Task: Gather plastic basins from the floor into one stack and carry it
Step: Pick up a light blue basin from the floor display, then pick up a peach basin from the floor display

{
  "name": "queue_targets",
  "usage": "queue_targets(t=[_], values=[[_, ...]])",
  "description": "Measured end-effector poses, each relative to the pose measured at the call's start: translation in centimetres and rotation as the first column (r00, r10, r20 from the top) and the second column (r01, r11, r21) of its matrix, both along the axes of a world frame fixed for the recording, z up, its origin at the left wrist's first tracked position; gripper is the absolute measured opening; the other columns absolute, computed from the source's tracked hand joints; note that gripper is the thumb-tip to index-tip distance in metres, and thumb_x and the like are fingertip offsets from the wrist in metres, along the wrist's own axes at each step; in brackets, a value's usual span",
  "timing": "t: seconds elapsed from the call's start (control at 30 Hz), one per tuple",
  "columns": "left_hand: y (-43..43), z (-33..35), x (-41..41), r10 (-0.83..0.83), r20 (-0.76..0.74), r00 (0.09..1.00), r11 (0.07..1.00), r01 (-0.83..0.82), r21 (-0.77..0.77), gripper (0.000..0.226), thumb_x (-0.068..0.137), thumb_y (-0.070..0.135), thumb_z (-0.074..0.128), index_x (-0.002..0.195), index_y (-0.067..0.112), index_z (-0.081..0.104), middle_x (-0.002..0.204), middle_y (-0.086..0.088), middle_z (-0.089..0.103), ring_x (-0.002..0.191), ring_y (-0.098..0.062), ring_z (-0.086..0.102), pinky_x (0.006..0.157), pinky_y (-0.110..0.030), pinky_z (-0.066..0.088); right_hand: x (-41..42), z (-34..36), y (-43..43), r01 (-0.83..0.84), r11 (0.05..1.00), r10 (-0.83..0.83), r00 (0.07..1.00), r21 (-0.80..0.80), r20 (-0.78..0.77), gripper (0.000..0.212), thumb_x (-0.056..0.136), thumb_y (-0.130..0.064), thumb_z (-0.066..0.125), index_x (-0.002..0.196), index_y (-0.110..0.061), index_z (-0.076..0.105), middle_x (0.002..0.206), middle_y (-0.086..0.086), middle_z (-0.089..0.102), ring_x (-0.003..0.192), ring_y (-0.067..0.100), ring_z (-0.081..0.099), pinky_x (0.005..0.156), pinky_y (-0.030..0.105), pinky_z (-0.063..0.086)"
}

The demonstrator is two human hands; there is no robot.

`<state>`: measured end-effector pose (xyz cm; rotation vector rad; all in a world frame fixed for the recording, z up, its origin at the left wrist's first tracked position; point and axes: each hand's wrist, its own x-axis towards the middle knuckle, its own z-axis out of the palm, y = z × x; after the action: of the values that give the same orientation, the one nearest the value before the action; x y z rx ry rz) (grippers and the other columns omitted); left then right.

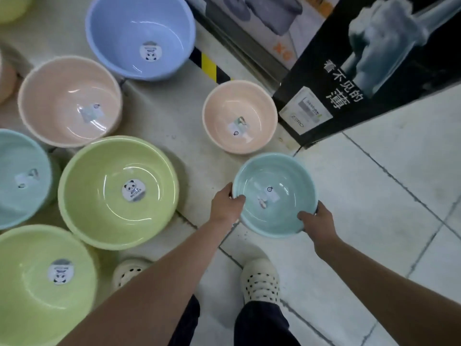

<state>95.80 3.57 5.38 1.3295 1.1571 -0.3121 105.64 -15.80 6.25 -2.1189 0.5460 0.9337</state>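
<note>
Early stage. Person's L hand (225, 206) and R hand (316, 222) each hold the small teal basin (274, 191) by its near rim, fingers (237, 199) clamped over the edge. Can't tell if it's clear of the floor (374, 196). No stack yet, nothing nested in it. Small pink basin (239, 116) sits just beyond it. Well to its left: lg green basin (117, 191), lg pink basin (69, 101), blue basin (139, 36), second green basin (42, 283), lg teal basin (22, 178), all separate, mouths up. Left to do: nearly all the gathering, then the carry.

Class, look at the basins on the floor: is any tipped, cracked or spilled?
Nothing stands out. Every basin in view is upright and looks whole, including the small teal basin gripped by the left hand and right hand.
</note>
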Motion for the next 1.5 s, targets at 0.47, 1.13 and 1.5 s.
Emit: queue_targets(t=[0.47,1.13,1.5], values=[[-5.8,-8.6,0.6,-0.021,-0.004,1.000,0.998,0.021,0.055,0.039,0.087,0.012,0.063,0.124,0.022,0.060,0.097,0.006,0.067,0.092,-0.021,0.064,0.073,-0.021,0.051,0.3,-9.1,-4.8,0.086,0.996,-0.086,0.996,-0.005,-0.006,0.050,0.078,-0.007,0.064,0.126,-0.014,0.055,0.117,0.010,0.065,0.107,0.033,0.064,0.086,0.044,0.056],[15.0,-11.7,11.1,0.365,-0.028,0.930,0.930,-0.364,0.052,0.042,0.072,0.012,0.048,0.113,0.012,0.060,0.111,-0.017,0.066,0.100,-0.038,0.065,0.074,-0.053,0.060,14.1,-10.8,19.4,0.075,0.982,-0.075,0.997,0.173,-0.009,0.058,0.084,-0.016,0.077,0.135,-0.009,0.051,0.133,0.016,0.060,0.110,0.032,0.062,0.074,0.043,0.057],[24.1,3.8,-4.0,0.634,0.100,0.767,0.773,-0.624,-0.115,0.058,0.065,0.009,0.043,0.120,0.022,0.056,0.112,-0.011,0.066,0.098,-0.037,0.066,0.053,-0.041,0.059,3.1,2.5,31.2,-0.239,0.953,0.238,0.971,0.183,0.028,0.041,0.084,0.004,0.054,0.120,-0.016,0.058,0.104,0.010,0.064,0.082,0.023,0.059,0.071,0.040,0.054]])
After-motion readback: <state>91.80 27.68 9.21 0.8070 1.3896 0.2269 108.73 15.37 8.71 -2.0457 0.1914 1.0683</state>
